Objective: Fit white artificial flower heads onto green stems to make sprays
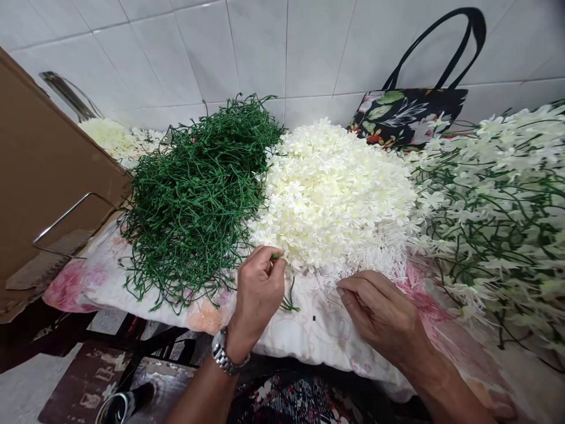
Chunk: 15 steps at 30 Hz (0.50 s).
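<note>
My left hand [258, 291] pinches a thin green plastic stem [289, 294] at the near edge of a big heap of cream artificial flower heads [335, 194]. A metal watch is on that wrist. My right hand [379, 315] rests palm down on the floral cloth [309, 335], fingers together, with its fingertips at the white spiky bits [375, 265] along the heap's front edge. I cannot see anything held in it. A tangled pile of green stems [198, 194] lies left of the flower heap.
Assembled white flower sprays [498, 206] are stacked at the right. A black floral tote bag [406, 118] leans on the tiled wall. A brown cardboard sheet [44, 171] and a wire frame [70, 221] stand at the left. More cream flowers [115, 138] lie behind the stems.
</note>
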Available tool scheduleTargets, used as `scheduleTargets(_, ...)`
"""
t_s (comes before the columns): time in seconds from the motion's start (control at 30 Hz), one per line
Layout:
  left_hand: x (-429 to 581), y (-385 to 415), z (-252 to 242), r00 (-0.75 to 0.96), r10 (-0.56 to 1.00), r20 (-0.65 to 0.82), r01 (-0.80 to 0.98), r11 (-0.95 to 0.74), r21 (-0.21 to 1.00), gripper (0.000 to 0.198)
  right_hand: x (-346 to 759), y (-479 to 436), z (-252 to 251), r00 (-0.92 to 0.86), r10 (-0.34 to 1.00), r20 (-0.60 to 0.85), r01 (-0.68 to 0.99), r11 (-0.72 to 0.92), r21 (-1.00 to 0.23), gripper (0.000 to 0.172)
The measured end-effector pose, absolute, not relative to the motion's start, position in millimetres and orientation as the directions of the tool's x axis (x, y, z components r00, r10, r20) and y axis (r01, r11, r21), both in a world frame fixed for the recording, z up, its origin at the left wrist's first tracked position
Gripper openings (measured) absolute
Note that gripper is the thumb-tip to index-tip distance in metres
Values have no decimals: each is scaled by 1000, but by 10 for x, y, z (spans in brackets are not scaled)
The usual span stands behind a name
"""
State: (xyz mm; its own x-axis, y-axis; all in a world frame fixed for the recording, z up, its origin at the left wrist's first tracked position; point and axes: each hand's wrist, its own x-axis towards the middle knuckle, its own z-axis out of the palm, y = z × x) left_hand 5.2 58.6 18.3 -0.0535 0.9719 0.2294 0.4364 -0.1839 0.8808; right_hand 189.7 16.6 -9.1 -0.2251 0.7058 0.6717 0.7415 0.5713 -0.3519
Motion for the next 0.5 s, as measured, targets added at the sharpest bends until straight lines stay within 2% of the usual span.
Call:
scheduleTargets(0.13, 8, 542, 193, -93, 995, 46, 107, -36, 994, 5, 1883, 161, -16, -201, 717, 667, 700, 581, -414, 13)
scheduleTargets(0.27, -15, 464, 202, -22, 999, -43, -171, 38, 984, 4, 1794, 105, 235, -170, 759, 628, 619, 578, -532, 13)
scheduleTargets(0.37, -8, 372, 204, 59, 996, -72, -255, 85, 963, 10, 1672, 64, 421, -172, 777, 605, 559, 583, -590, 13)
scheduleTargets(0.5, 10, 258, 156, 131, 991, -19, -272, 54, 961, 11, 1534, 53, 467, -188, 767, 613, 565, 595, -571, 15)
